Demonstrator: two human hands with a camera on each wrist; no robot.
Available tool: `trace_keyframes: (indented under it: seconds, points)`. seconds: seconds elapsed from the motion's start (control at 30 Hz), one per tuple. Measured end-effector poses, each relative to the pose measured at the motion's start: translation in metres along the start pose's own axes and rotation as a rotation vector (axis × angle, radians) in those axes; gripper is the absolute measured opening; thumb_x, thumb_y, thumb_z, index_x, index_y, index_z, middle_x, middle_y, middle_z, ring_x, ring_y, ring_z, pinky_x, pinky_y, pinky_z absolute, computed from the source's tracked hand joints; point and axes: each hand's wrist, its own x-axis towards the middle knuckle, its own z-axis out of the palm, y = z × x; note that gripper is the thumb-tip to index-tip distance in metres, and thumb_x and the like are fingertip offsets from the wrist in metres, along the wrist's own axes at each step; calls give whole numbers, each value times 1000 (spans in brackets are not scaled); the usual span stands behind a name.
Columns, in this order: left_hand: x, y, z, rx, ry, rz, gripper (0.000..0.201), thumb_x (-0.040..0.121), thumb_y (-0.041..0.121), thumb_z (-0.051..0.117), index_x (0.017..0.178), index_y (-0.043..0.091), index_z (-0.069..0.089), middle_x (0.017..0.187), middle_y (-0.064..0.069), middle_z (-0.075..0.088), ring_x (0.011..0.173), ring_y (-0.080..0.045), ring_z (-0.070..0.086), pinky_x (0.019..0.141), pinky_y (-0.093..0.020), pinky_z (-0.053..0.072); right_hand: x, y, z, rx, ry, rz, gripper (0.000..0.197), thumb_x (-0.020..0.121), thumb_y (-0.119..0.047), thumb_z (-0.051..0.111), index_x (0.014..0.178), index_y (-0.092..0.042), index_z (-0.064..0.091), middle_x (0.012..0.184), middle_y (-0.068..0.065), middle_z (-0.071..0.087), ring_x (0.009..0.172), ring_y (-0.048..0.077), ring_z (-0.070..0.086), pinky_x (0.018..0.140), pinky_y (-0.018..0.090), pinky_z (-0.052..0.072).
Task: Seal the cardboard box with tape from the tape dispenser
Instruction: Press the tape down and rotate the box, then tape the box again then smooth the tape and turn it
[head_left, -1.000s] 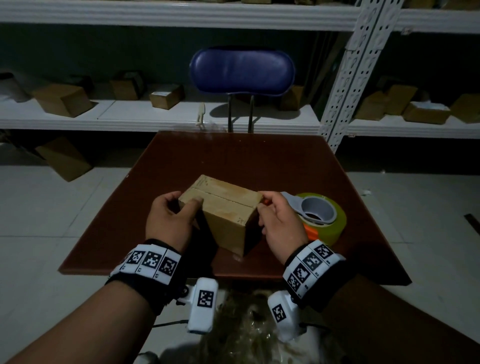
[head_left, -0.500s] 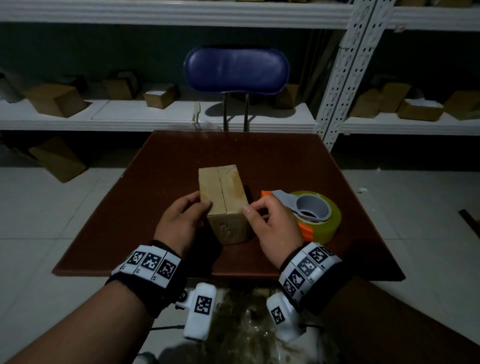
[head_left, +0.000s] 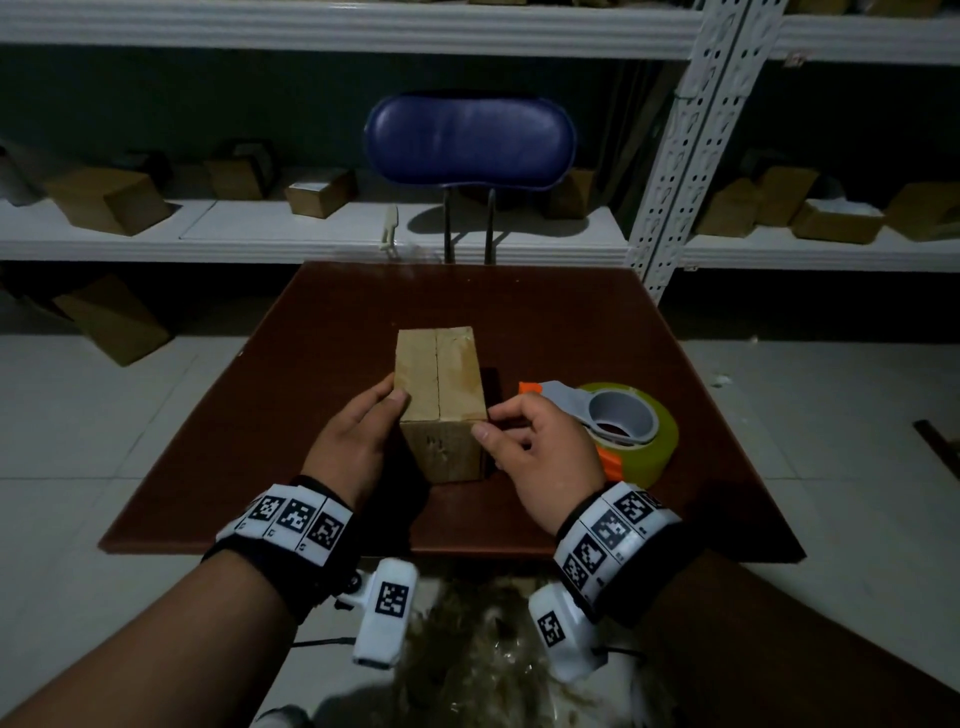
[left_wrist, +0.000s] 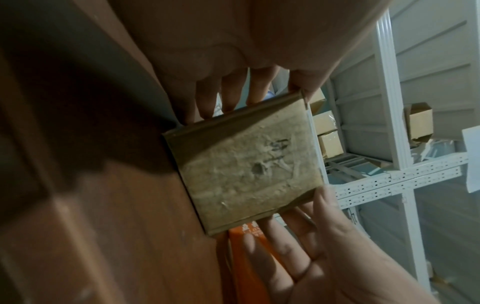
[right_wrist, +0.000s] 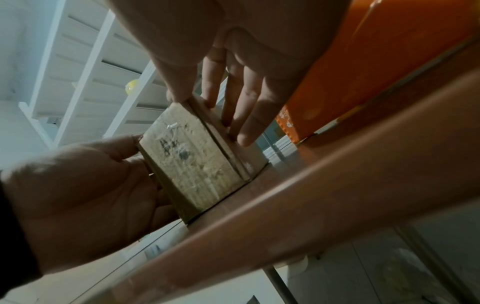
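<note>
Head view looks down — wrist views (very close) share the cardboard box.

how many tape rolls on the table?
1. The tape roll sits in its dispenser on the table, right of the box, behind the right hand. None seen elsewhere.

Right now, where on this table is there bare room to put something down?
The table is bare left of the box out to its left edge, and across the far strip between the box and the chair. It is crowded on the right, where the right hand sits between the box and the tape dispenser.
</note>
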Motion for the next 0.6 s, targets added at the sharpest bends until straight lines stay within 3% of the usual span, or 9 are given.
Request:
trace_keyframes:
  seconds: [0.07, 0.13, 0.23, 0.3, 0.4, 0.53, 0.6]
  points:
    - [-1, 2, -2, 34, 12, -3, 40, 98, 38, 53, 136, 26, 57, 114, 13, 62, 95, 2, 57, 68, -10, 41, 0, -1, -1, -23, -18, 8, 26, 90, -49, 70, 110, -33, 64, 102, -11, 72, 91, 2, 69, 81, 38, 61]
    - [-1, 1, -3, 13, 8, -22, 40, 97, 41, 55, 133, 26, 61, 121, 6, 65, 99, -7, 61, 74, -19, 41, 1, -5, -6, -35, -3, -12, 35, 89, -47, 73, 118, -30, 64, 105, -12, 70, 88, 1, 68, 79, 33, 61]
    - [-5, 2, -5, 35, -7, -24, 43, 94, 50, 56, 131, 29, 61, 122, 6, 65, 107, -12, 62, 85, -27, 45, 8, -11, -22, -89, 137, -39, 45, 84, -45, 78, 122, -29, 61, 100, -11, 63, 78, 5, 64, 69, 26, 57]
    - [-4, 1, -6, 66, -4, -15, 47, 93, 52, 56, 135, 31, 58, 129, 6, 63, 114, -16, 60, 93, -32, 45, 12, -9, -34, -230, 214, -12, 52, 79, -50, 79, 123, -31, 60, 103, -8, 61, 88, 11, 63, 77, 32, 55]
    - [-3, 2, -6, 77, 1, 12, 42, 97, 45, 53, 136, 30, 58, 128, 6, 62, 105, -8, 59, 80, -22, 42, 14, -5, -49, -535, 223, 89, 70, 76, -61, 76, 136, -35, 50, 122, 1, 58, 115, 24, 57, 95, 38, 49]
    - [0, -1, -6, 80, 9, 0, 42, 94, 49, 56, 132, 32, 62, 129, 5, 64, 116, -18, 60, 100, -37, 44, 14, -1, -62, -806, 84, 232, 98, 77, -71, 67, 156, -30, 27, 147, 9, 47, 136, 33, 44, 111, 47, 37]
    - [1, -2, -5, 41, 12, 2, 41, 94, 46, 57, 131, 29, 64, 127, 4, 66, 117, -18, 60, 100, -36, 45, 13, -1, -62, -897, 6, 243, 106, 77, -74, 65, 159, -25, 19, 153, 7, 47, 140, 31, 44, 114, 48, 36]
